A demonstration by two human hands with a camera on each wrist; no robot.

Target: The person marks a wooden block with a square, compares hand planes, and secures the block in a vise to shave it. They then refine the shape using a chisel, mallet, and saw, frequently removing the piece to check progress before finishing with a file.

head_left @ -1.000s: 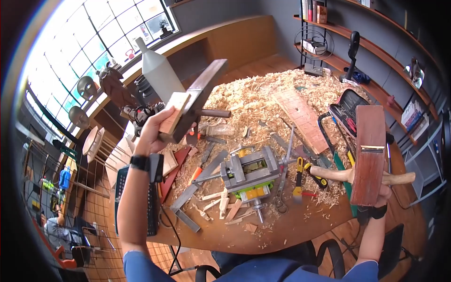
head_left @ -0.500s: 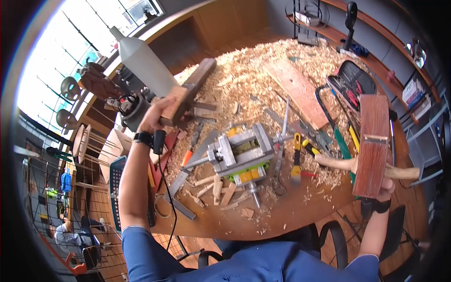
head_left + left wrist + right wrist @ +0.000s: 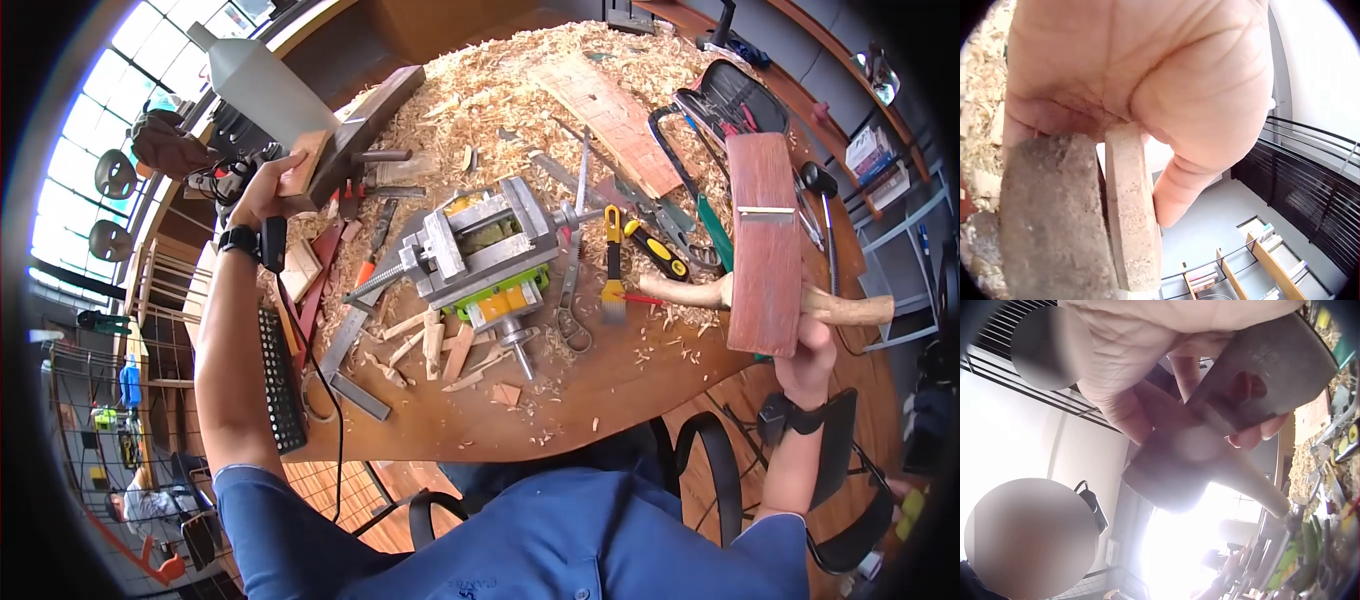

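Wears a blue shirt (image 3: 420,540) on the near side of the vise (image 3: 482,268), across the front edge of the table (image 3: 560,405). Has wood scraps (image 3: 434,340) lying just nearer than the vise. Grips a reddish wooden plane (image 3: 764,250) in the right hand (image 3: 805,362), to the vise's right, fingers and thumb clamped round the plane's body, its pale crosswise handle (image 3: 848,306) jutting out at both sides. Holds up, beyond the vise to its left, a small wooden board (image 3: 306,165) against a long dark wooden bar (image 3: 372,118), the left hand (image 3: 262,192) clamped round both, thumb on the board's side. Shows a yellow-and-black scraper (image 3: 613,245) just right of the vise and, farther beyond on that side, an open tool case (image 3: 738,100). Has a pinkish board (image 3: 612,125) among shavings (image 3: 480,95) beyond the vise, and a grey bottle (image 3: 268,92) far to its left.
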